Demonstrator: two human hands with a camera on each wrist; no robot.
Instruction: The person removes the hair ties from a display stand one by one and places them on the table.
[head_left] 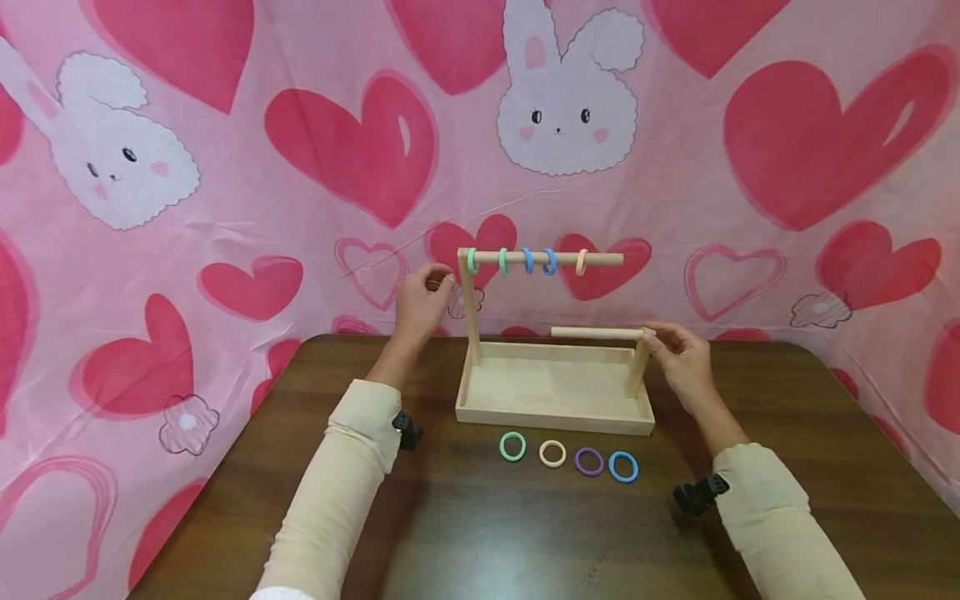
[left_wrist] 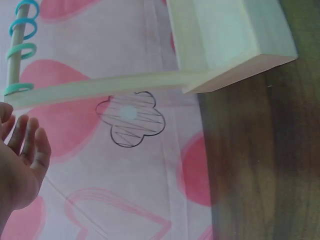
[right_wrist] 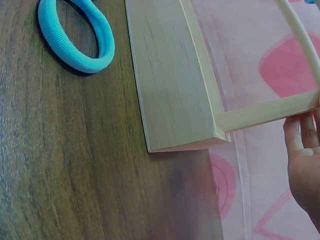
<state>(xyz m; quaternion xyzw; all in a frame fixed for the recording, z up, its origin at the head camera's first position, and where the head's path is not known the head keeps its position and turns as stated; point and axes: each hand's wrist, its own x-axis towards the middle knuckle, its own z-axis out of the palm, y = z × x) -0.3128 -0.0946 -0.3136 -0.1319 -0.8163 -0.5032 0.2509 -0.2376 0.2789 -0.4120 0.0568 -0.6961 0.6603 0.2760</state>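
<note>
As right hand [head_left: 684,367] pinches short post [head_left: 637,367], left hand [head_left: 423,302] hovers, fingers loosely curled, beside tall post [head_left: 471,312]: apparent step, steadying stand [head_left: 555,421]; next move, probably, fetching loose green ring [head_left: 513,459]

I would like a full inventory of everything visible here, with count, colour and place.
Wooden rack: one, pale, on the table
Hanging hair ties: five (two green, two blue, one peach), on the rack's higher bar
Flat hair ties: four (green, cream, purple, blue), on the table before the rack
Table: one, dark brown, under the rack
Patterned backdrop: one, pink, red and white, behind the table
Wrist cameras: two, black, one per wrist
Sleeves: two, beige, on the forearms
Left hand: one, beside the rack's taller post
Right hand: one, gripping the rack's shorter post
</note>
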